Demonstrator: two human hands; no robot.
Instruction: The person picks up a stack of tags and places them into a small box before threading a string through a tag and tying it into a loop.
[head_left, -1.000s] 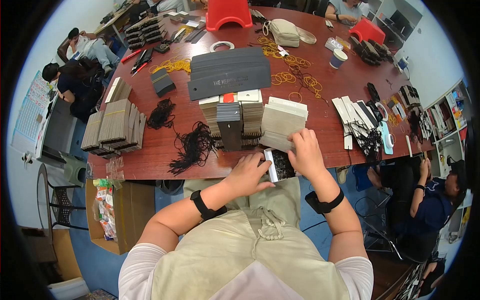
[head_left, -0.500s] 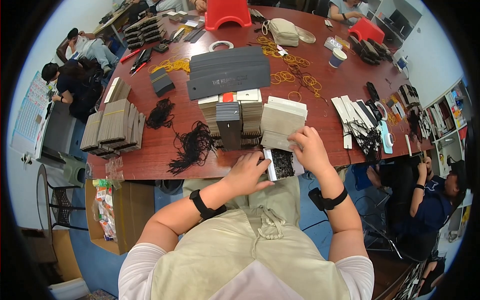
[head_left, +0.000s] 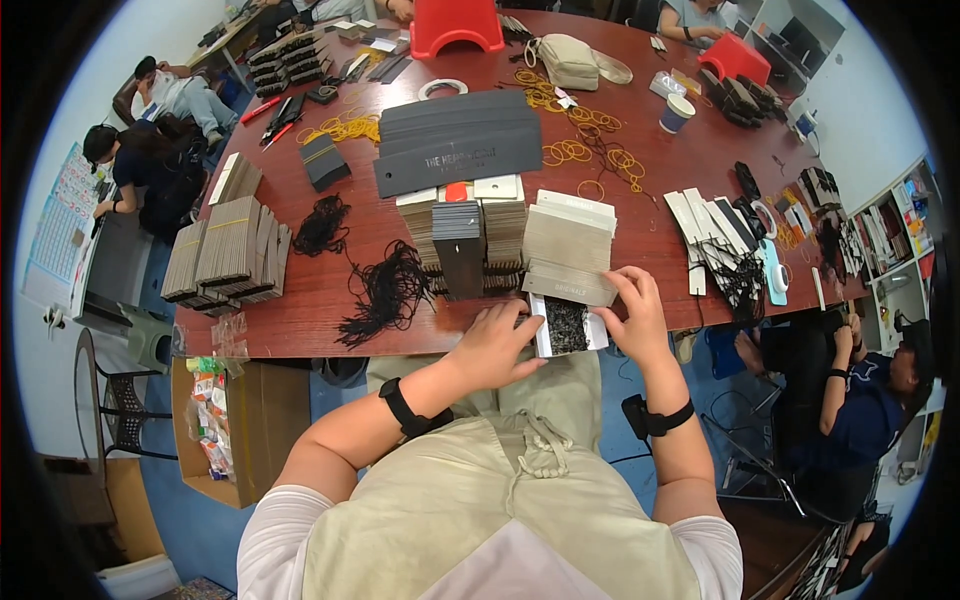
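A small white box (head_left: 544, 341) with a mass of fine black pieces (head_left: 569, 330) inside sits at the near table edge, in front of me. My left hand (head_left: 495, 343) holds its left side, forefinger at the rim and thumb stretched along the near corner. Just beyond the box lie beige-grey cards (head_left: 571, 240), fanned in a stack. On the right end of the nearest card (head_left: 566, 286), my right hand (head_left: 634, 315) has closed its fingertips, with the thumb by the box's right side. Left of these stand bundled card stacks (head_left: 504, 235) with a dark stack (head_left: 459, 262) in front.
Black cords (head_left: 384, 295) lie left of centre, with grey card bundles (head_left: 232, 245) beyond. Large dark cards (head_left: 458, 145) top the middle stacks. White tags with black cords (head_left: 715, 240), yellow rubber bands (head_left: 570, 153) and a paper cup (head_left: 677, 113) are rightward. A carton (head_left: 262, 440) stands below left.
My right hand has shifted slightly right and down, from the top of the nearest card to its right end. More of that card and the box shows. The left hand stays at the box.
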